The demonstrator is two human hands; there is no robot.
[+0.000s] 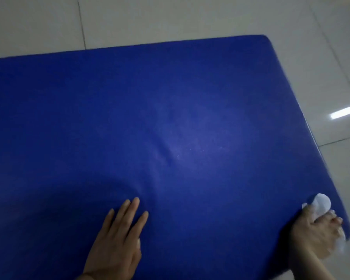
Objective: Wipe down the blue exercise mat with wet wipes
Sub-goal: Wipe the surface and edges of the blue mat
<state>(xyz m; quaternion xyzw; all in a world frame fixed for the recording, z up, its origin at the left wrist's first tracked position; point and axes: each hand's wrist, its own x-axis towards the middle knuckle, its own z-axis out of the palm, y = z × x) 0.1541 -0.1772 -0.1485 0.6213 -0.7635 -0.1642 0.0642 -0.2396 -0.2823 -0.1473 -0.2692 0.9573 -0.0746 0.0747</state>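
Near the mat's right edge, by its near corner, the right hand (319,229) clutches a crumpled white wet wipe (321,207) against the blue exercise mat (170,118), apparently mid-wipe. The left hand (119,239) lies flat with straight fingers on the mat's near middle, well apart, seemingly steadying it. Next, the wipe likely needs sweeping toward the far edge, over unwiped surface.

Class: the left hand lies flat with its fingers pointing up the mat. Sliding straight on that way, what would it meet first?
Only bare blue exercise mat lies ahead of the left hand; probably the mat's far edge comes first, then tiled floor.
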